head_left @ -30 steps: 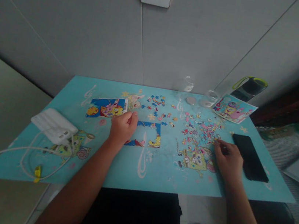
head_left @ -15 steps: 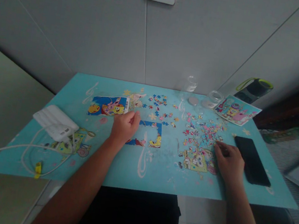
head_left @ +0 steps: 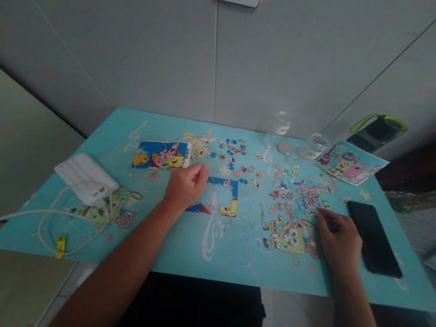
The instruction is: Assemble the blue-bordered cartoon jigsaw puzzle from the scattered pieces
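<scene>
My left hand (head_left: 187, 185) is closed in a loose fist over the left side of a partly joined puzzle frame (head_left: 235, 192); whatever its fingers hold is hidden. The frame has blue and yellow parts and bare tabletop in its middle. A blue picture card (head_left: 160, 155) lies just behind that hand. Loose blue pieces (head_left: 233, 147) are scattered behind the frame. My right hand (head_left: 338, 237) has its fingers pinched at the right edge of a pile of pink and light-blue pieces (head_left: 301, 191); anything between the fingertips is too small to name.
On the blue table mat (head_left: 237, 258), a white power bank (head_left: 86, 178) with a cable lies left. A black phone (head_left: 373, 238) is right of my right hand. Clear jars (head_left: 314, 145), a round lid (head_left: 284, 148), a picture card (head_left: 351, 162) and a dark bottle (head_left: 379, 133) stand or lie behind.
The whole view has shifted slightly, so the table and objects appear a little further right. Both hands keep nearly the same places and poses relative to the pieces.
</scene>
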Demonstrator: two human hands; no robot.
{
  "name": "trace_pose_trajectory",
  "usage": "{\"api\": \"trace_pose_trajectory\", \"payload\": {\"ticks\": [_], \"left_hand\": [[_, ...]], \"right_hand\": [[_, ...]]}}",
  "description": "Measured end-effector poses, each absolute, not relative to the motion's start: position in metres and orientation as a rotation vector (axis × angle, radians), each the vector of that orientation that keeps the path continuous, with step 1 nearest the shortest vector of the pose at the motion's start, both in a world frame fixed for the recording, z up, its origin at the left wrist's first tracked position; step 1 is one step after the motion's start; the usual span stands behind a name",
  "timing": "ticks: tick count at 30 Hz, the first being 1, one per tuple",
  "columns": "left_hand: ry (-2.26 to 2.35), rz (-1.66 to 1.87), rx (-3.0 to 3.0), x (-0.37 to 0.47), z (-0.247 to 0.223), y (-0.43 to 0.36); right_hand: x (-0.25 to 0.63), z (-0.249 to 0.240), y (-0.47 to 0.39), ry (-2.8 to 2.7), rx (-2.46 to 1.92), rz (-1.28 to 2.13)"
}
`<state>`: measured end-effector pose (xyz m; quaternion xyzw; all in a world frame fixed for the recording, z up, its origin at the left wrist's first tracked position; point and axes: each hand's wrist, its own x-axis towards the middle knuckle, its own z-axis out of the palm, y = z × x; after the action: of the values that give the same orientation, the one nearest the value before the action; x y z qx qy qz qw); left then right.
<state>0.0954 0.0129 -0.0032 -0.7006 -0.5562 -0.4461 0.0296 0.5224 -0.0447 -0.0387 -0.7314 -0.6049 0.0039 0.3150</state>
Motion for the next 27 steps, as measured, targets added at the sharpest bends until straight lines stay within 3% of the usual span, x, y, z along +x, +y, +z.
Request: {"api": "trace_pose_trajectory", "payload": {"ticks": [14,27], "left_hand": [[-1.701,-1.371,-2.181,0.094,-0.005,0.013],[-1.724,-1.369,-2.183,0.092,-0.007,0.014]], "right_hand": [[0.526,-0.034,-0.053,-1.138,-1.781,0.092],[0.521,-0.028,-0.060,-1.119,-1.738,0.193]]}}
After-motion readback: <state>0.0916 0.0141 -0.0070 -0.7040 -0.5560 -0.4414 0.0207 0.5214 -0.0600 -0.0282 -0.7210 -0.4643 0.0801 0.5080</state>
